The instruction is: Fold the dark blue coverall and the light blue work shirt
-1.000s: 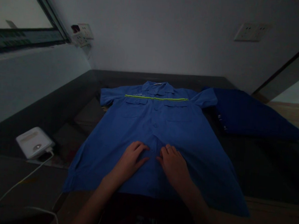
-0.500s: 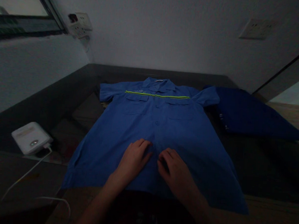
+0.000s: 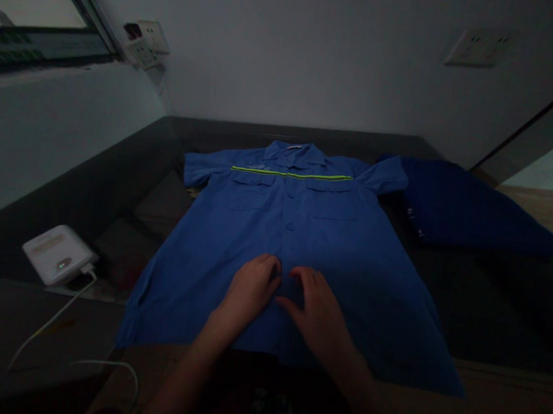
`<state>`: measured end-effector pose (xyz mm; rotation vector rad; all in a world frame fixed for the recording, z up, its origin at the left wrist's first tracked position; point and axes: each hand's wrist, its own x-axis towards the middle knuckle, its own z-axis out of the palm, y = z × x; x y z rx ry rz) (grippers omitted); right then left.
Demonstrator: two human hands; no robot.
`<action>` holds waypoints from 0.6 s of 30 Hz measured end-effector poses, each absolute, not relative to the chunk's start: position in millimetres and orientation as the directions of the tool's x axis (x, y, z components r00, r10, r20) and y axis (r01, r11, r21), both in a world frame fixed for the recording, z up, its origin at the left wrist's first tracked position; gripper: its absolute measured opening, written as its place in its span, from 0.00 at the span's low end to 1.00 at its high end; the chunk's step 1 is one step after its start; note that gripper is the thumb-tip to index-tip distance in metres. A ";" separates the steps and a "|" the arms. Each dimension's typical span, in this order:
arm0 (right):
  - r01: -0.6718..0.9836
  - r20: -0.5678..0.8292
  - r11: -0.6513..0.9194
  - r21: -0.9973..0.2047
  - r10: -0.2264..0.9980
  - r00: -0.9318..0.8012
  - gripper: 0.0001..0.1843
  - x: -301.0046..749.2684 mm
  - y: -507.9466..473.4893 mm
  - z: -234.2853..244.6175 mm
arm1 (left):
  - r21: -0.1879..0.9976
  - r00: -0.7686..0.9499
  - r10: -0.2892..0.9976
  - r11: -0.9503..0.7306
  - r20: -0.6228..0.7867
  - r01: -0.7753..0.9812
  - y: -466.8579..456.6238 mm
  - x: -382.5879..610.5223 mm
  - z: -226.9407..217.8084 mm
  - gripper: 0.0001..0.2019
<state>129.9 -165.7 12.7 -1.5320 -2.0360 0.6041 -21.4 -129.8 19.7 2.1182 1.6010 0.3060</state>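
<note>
A blue short-sleeved work shirt (image 3: 237,229) lies spread front up, its collar at the far end and a yellow-green stripe across the chest. Over the lower part of its button front, my left hand (image 3: 251,287) has its fingers curled with the thumb close to them, closed on the edge of the shirt front. The cloth at those fingertips is mostly hidden. Just right of it, my right hand (image 3: 320,306) holds thumb and forefinger apart in a C shape, with nothing visible between them. Buttons show higher up the front.
The shirt rests on a dark tabletop (image 3: 144,143). On the left sits a white box-like device (image 3: 58,253) with a white cable (image 3: 54,318). A dark blue folded cloth or bag (image 3: 473,209) lies at the right. A wall (image 3: 295,58) rises behind.
My right hand has moved slightly left, and its thumb and forefinger have spread apart. My left hand has stayed near the button front, its fingers curling more. The shirt lies as before.
</note>
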 end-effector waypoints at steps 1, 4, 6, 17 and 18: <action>0.733 0.125 0.256 -0.630 0.965 -0.229 0.17 127.3 -165.4 12.1 | 0.504 0.307 0.947 -0.217 -0.100 0.836 -128.2 -22.5 19.8 0.06; 0.741 0.095 0.223 -0.633 0.973 -0.211 0.18 122.5 -164.9 9.6 | 0.543 0.337 0.936 -0.232 -0.102 0.807 -124.4 -25.1 20.0 0.05; 0.748 0.085 0.197 -0.634 0.979 -0.185 0.18 122.9 -163.7 7.7 | 0.550 0.348 0.933 -0.242 -0.095 0.799 -123.0 -26.2 19.5 0.04; 0.834 0.073 0.149 -0.531 0.989 -0.130 0.13 116.4 -158.8 7.2 | 0.581 0.318 0.948 -0.240 -0.033 0.777 -128.1 -26.7 14.4 0.04; 0.838 0.077 0.148 -0.525 0.989 -0.126 0.13 116.2 -158.9 7.1 | 0.592 0.317 0.948 -0.244 -0.020 0.768 -128.9 -27.1 13.6 0.04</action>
